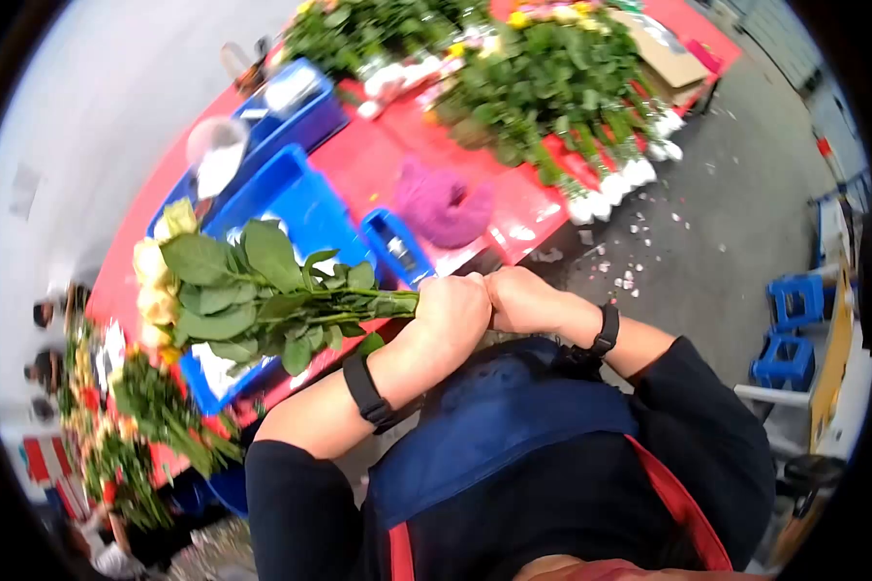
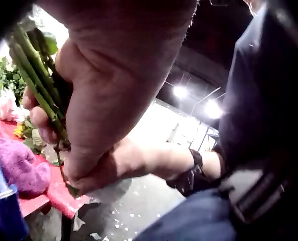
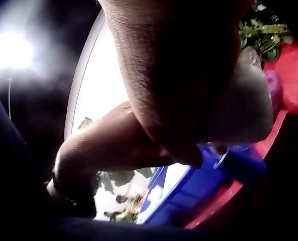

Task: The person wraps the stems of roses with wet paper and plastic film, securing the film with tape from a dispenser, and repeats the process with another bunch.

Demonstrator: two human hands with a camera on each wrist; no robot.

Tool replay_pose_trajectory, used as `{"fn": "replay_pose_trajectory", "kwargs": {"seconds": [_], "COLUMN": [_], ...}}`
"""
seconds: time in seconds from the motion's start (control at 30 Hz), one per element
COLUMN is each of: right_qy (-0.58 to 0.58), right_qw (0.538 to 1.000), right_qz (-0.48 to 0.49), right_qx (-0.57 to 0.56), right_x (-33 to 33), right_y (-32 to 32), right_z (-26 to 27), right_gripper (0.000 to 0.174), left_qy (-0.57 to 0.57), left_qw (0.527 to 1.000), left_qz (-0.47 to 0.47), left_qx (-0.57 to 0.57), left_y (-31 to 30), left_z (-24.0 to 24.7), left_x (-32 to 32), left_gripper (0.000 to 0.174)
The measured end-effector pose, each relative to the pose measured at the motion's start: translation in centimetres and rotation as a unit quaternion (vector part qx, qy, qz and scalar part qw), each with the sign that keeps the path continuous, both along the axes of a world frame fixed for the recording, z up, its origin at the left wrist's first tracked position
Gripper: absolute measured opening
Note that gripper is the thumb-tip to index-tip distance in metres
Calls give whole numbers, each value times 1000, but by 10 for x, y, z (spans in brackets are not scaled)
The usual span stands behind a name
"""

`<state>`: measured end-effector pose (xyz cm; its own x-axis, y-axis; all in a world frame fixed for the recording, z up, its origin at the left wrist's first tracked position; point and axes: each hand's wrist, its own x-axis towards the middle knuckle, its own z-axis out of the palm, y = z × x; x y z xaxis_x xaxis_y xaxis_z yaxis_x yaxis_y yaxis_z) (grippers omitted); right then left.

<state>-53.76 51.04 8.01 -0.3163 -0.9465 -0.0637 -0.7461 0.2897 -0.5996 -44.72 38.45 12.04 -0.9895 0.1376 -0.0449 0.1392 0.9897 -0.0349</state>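
Observation:
My left hand (image 1: 452, 315) grips a bunch of roses by its green stems (image 2: 36, 80). The cream-yellow rose heads (image 1: 157, 290) point to the left, with broad leaves (image 1: 228, 290) behind them. Up against the left hand, my right hand (image 1: 521, 298) is curled at the lower end of the stems. Its fingertips and what lies inside them are mostly hidden. A thin stem with a small leaf (image 2: 73, 191) hangs beside the hands in the left wrist view.
A blue bin (image 1: 305, 198), a small blue holder (image 1: 397, 247) and a purple cloth (image 1: 441, 203) are on the red table (image 1: 358, 155). Wrapped rose bunches (image 1: 552, 97) lie at the back. Blue stools (image 1: 785, 358) stand right; petals (image 1: 630, 281) litter the floor.

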Motion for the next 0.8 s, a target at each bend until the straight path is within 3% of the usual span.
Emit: {"fn": "replay_pose_trajectory", "kwargs": {"seconds": [0.07,0.17,0.23,0.3,0.43,0.47,0.53,0.6,0.67,0.7,0.8], "right_qy": [-24,-50,14,-17,16,64,149,174,136,139,74], "right_qw": [990,961,940,921,898,893,889,881,886,890,906], "right_qz": [-109,-227,-271,-349,-400,-434,-424,-423,-439,-431,-416], "right_qx": [-83,-152,-205,-175,-182,-105,-83,-119,-57,-61,3], "right_x": [-23,-82,-138,-202,-362,-400,-481,-546,-605,-628,-663], "right_y": [25,77,111,144,225,241,272,291,306,309,308], "right_z": [-9,-4,0,13,7,7,-7,-27,-54,-72,-102], "right_gripper": [23,23,23,25,26,28,30,29,29,29,33], "left_qy": [-14,169,287,254,170,151,99,29,-14,-28,-8], "left_qw": [999,970,928,927,917,911,898,869,838,780,729], "left_qz": [-35,-177,-224,-207,-108,-78,13,122,202,270,338], "left_qx": [-32,-3,80,183,343,376,428,478,507,564,595], "left_y": [20,51,76,97,122,126,138,150,155,158,163], "left_z": [27,44,51,44,-4,-22,-54,-73,-85,-99,-126], "left_x": [-40,-105,-150,-191,-286,-310,-351,-389,-426,-440,-473], "left_gripper": [10,9,15,24,26,25,22,28,36,47,62]}}
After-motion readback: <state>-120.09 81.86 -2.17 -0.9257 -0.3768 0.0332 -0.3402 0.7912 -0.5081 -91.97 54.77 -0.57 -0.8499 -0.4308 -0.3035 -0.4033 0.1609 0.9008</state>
